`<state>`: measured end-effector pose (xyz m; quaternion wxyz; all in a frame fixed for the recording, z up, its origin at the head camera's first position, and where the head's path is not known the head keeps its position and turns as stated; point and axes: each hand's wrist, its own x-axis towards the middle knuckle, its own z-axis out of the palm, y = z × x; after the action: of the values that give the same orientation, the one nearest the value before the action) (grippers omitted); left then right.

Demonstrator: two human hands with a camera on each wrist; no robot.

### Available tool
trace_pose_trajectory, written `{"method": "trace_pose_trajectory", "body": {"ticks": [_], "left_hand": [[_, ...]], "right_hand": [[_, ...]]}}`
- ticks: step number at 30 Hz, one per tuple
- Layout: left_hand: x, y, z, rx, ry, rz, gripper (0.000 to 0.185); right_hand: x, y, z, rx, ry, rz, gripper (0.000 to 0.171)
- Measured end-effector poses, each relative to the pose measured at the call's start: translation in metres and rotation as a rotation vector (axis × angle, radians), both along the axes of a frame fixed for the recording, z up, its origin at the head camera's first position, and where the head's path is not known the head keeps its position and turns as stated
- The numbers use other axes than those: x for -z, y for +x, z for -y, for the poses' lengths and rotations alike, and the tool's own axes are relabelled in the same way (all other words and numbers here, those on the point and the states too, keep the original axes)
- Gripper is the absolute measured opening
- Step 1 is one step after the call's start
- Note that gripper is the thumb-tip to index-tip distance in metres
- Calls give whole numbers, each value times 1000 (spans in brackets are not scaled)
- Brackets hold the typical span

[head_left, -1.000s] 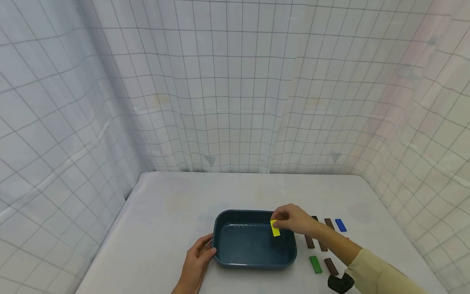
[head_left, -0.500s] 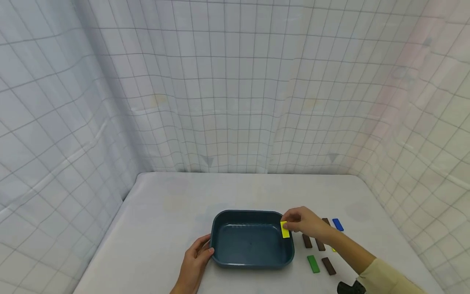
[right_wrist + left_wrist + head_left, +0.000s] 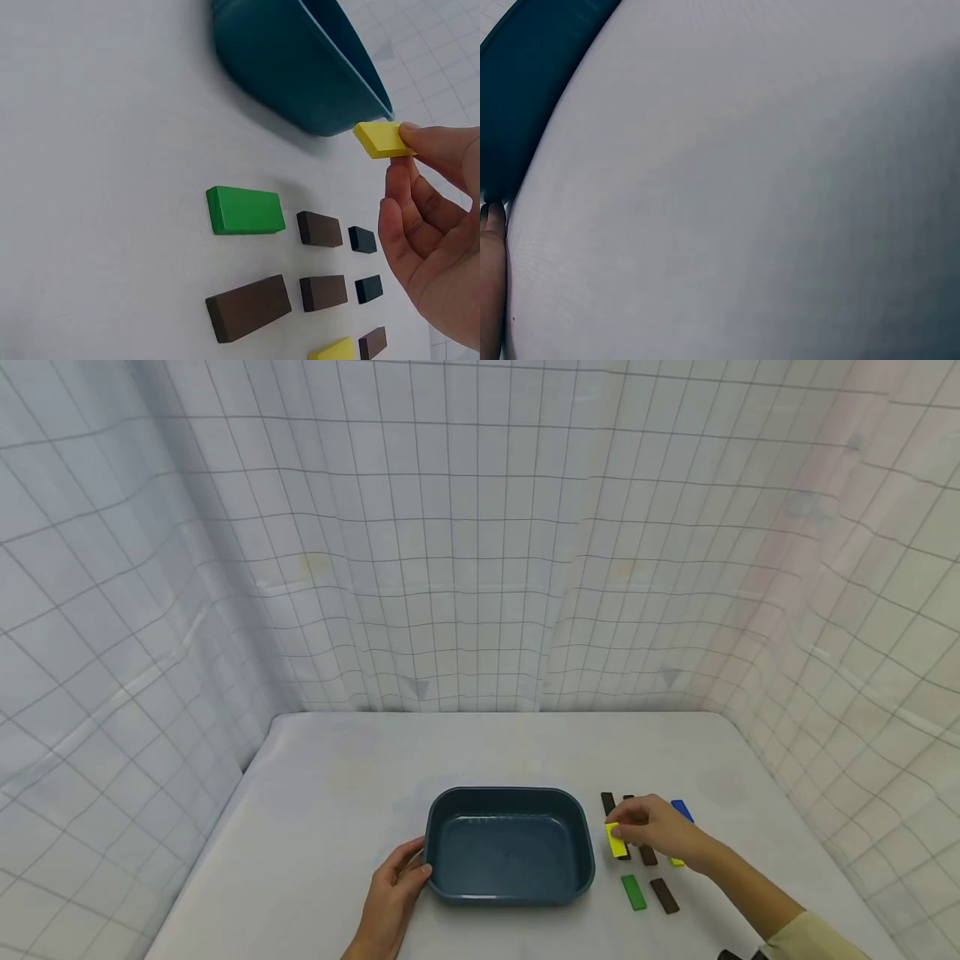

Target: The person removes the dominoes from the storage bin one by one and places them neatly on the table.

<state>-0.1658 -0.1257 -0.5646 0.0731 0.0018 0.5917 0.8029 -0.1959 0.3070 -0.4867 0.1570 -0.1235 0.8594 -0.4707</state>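
pinching the yellow block, the right hand has left the tray; left hand rests spread.

Blocks lie in rows right of the tray; left hand at its left.

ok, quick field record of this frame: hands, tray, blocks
left hand: left hand rests on the table, fingers touching the left wall of the dark blue rectangular plastic tray
right hand: right hand pinches a small yellow rectangular block, right of the tray
tray contents: nothing visible inside
loose blocks: green block, brown block, blue block, more dark ones partly hidden by the hand
surface: white table, gridded white curtain behind
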Motion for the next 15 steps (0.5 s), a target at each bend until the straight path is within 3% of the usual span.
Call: {"method": "trace_pose_trajectory", "body": {"ticks": [15], "left_hand": [[3,0,0,1,48,7,53]], "right_hand": [[14,22,-39,95,44,26,26]]}}
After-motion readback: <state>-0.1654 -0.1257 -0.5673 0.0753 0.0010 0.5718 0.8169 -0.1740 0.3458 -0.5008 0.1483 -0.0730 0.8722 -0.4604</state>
